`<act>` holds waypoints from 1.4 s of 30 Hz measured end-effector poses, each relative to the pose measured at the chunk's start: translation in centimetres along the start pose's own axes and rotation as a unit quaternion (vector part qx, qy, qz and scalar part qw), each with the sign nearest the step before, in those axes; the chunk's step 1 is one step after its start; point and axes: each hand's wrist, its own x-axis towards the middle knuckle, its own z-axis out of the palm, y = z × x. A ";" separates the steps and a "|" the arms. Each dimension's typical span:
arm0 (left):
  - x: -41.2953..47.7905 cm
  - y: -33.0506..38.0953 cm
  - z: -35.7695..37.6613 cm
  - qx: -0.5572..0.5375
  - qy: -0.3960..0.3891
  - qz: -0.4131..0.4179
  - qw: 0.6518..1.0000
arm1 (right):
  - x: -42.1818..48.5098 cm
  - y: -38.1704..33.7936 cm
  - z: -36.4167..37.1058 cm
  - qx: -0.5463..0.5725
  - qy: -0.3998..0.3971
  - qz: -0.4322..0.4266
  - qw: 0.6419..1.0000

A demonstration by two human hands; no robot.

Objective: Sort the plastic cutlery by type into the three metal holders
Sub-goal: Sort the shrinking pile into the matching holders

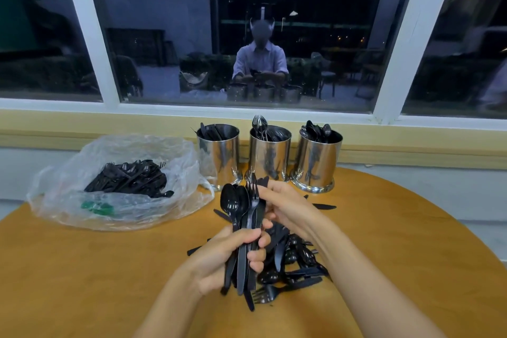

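- The left hand (219, 255) is closed tight around a mixed bunch of black cutlery (242, 228), held up over the tabletop (82, 269). Spoons, a fork and knives all stick up out of it.
- The right hand (285, 206) is curled around the top of the bunch, with its fingers pinching some of the pieces there.
- The best way, I think, is to keep the left hand tight and pull out one kind at a time, so nothing slips.
- Three shiny holders stand in a row at the back. The left holder (219, 156) has knives, the middle holder (270, 156) has forks, and the right holder (317, 159) has spoons.
- Each piece should go in handle first, in the holder that matches.
- A loose pile (293, 263) lies on the tabletop under the hands. A clear bag (123, 181) on the left has lots more inside.
- The tabletop is round, smooth and orange-brown.
- Behind it is a low wall and a big dark window (247, 35) with white frames. It looks like night.
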 end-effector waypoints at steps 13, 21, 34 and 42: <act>4.0 1.9 -1.4 0.189 0.278 0.161 0.928 | 6.0 2.3 0.5 0.022 0.113 -0.088 0.989; 5.6 2.4 -3.3 0.105 0.302 0.152 0.935 | 9.3 2.8 -0.2 -0.141 0.119 -0.103 0.977; 6.7 5.0 -7.6 0.113 0.366 0.142 0.913 | 14.0 2.0 -0.1 -0.192 0.182 -0.163 0.951; 6.8 8.7 -10.3 0.034 0.378 0.191 0.905 | 22.2 -8.4 -0.9 -0.134 0.328 -0.338 0.872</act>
